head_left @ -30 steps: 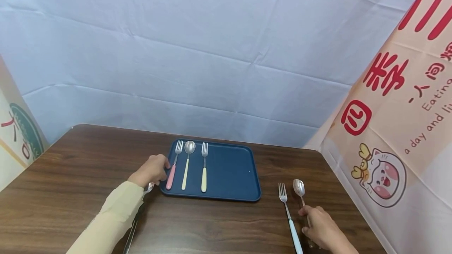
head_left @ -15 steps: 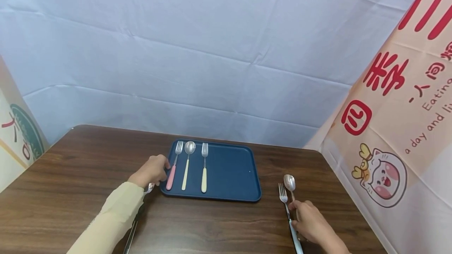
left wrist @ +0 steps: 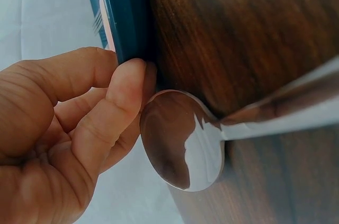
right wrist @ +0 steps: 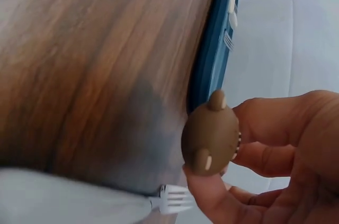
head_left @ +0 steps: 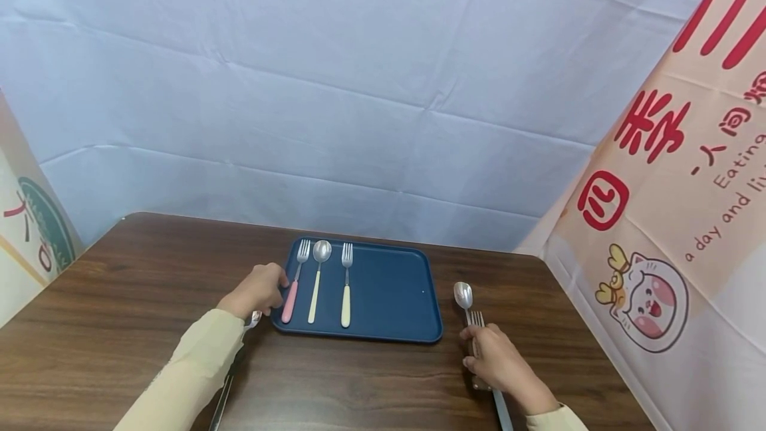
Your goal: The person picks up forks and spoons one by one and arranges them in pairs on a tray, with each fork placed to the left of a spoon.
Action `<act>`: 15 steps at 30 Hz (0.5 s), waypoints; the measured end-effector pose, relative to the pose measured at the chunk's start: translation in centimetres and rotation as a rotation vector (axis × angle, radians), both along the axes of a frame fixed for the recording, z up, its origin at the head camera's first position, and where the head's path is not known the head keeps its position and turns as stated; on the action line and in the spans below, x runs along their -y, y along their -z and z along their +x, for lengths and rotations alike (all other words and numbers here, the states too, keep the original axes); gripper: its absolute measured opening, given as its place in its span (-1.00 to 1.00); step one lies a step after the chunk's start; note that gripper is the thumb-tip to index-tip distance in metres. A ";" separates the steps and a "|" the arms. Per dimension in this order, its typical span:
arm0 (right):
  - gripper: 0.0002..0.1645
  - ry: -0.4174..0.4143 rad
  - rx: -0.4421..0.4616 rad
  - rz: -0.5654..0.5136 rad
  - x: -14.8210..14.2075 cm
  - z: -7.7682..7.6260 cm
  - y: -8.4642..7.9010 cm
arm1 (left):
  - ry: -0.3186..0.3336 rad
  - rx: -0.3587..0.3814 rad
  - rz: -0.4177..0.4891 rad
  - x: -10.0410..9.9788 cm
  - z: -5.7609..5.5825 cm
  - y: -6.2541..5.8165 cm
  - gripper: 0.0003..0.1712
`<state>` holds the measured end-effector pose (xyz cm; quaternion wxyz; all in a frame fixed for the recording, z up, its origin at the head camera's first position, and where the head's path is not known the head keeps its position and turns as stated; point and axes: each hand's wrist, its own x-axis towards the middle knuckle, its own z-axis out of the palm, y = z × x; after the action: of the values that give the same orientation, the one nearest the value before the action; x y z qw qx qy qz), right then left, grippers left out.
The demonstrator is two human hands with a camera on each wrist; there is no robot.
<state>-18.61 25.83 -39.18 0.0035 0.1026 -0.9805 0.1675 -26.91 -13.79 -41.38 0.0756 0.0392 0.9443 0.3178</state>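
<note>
My left hand [head_left: 257, 290] pinches the left rim of a dark blue tray [head_left: 389, 291] between thumb and fingers. Just beside those fingers, a metal spoon [left wrist: 183, 139] lies on the table, partly hidden by the sleeve in the head view. Right of the tray, my right hand [head_left: 498, 359] grips another spoon [head_left: 463, 294], bowl pointing away from me. The right wrist view shows its brown animal-shaped handle end [right wrist: 209, 139]. Under that hand is a fork with a pale blue handle [head_left: 503, 412], largely covered in the head view.
On the tray's left half lie a pink-handled fork [head_left: 291, 298], a cream-handled spoon [head_left: 314, 296] and a pale yellow-handled fork [head_left: 346, 301]. The wooden table [head_left: 371, 384] ends at a pale cloth backdrop [head_left: 299, 85]. A printed cloth [head_left: 658, 218] hangs at the right.
My right hand has moved left with the spoon, lifting it from beside the blue-handled fork to over it. The left hand and tray have stayed put.
</note>
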 end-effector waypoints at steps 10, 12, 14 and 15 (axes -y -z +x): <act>-0.65 -0.060 0.001 -0.014 1.7 -1.5 0.4 | 0.010 -0.001 -0.003 0.0 0.2 -0.2 -0.61; -0.64 -0.072 -0.011 -0.010 2.0 -1.9 0.5 | 0.014 -0.005 -0.003 0.0 0.2 -0.2 -0.61; -0.64 -0.082 -0.022 -0.006 2.4 -2.4 0.6 | 0.014 -0.004 -0.003 0.0 0.1 -0.1 -0.61; -0.65 -0.084 -0.022 -0.011 2.6 -2.6 0.6 | 0.014 -0.004 -0.003 0.0 0.1 -0.2 -0.61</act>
<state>-21.16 23.23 -39.76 0.0078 0.1453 -0.9743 0.1718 -26.85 -13.83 -41.22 0.0763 0.0463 0.9447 0.3156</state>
